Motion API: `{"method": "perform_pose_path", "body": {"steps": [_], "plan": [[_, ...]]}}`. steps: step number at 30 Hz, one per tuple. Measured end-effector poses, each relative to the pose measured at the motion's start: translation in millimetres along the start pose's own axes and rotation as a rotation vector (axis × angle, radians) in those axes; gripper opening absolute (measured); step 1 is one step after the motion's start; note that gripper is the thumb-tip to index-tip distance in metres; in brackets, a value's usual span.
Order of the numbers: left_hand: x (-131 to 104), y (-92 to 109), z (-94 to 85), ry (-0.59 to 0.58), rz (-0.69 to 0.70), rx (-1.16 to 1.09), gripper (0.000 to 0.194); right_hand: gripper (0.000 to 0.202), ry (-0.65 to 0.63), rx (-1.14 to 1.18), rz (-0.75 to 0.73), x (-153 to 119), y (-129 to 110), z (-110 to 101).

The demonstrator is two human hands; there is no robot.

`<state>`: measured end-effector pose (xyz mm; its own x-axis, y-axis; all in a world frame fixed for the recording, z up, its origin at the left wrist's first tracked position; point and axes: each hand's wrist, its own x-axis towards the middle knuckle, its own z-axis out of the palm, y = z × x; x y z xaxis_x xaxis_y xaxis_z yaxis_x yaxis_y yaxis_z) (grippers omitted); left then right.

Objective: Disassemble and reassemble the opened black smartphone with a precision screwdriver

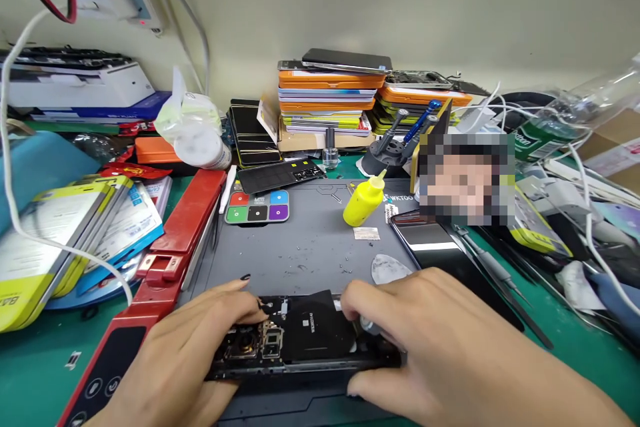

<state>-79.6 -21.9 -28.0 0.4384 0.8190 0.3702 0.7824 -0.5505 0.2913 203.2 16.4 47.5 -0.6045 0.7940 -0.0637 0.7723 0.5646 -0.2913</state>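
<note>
An opened phone (320, 330) lies lengthwise across the near part of the grey mat, its camera modules at the left and a black cover sheet in the middle. My left hand (195, 340) is closed around the phone's left end, fingers on top near the cameras. Around the right end my right hand (425, 340) is wrapped, thumb at the near edge. A grey cylindrical piece, partly hidden, shows beneath the right hand's fingers; what it is I cannot make out.
Beyond the phone on the mat (280, 247) are a yellow bottle (364, 201), a coloured magnetic tray (257, 207) and tiny screws. A dark phone (440, 247) lies right; a red device (183, 233) stands left. Stacked boxes (327, 97) line the back.
</note>
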Motion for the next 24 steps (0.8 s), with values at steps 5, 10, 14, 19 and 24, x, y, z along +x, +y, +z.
{"method": "perform_pose_path", "body": {"steps": [5,10,14,19,24], "plan": [[-24,-10,1.7,-0.112,0.144,0.119,0.053,0.013,-0.005,0.225,0.269,0,-1,-19],[-34,-17,4.6,-0.129,0.239,0.182,0.058,0.009,-0.207,0.344,0.494,-1,-10,-11],[-33,-17,10.6,-0.191,0.173,0.173,0.061,0.014,-0.292,0.431,0.591,0,-16,5],[-20,-10,7.9,-0.156,0.054,0.06,0.063,0.01,-0.297,0.582,0.6,9,-20,15],[-9,-4,1.6,-0.138,0.042,-0.043,0.054,0.018,-0.351,0.676,0.517,24,-18,10]]}}
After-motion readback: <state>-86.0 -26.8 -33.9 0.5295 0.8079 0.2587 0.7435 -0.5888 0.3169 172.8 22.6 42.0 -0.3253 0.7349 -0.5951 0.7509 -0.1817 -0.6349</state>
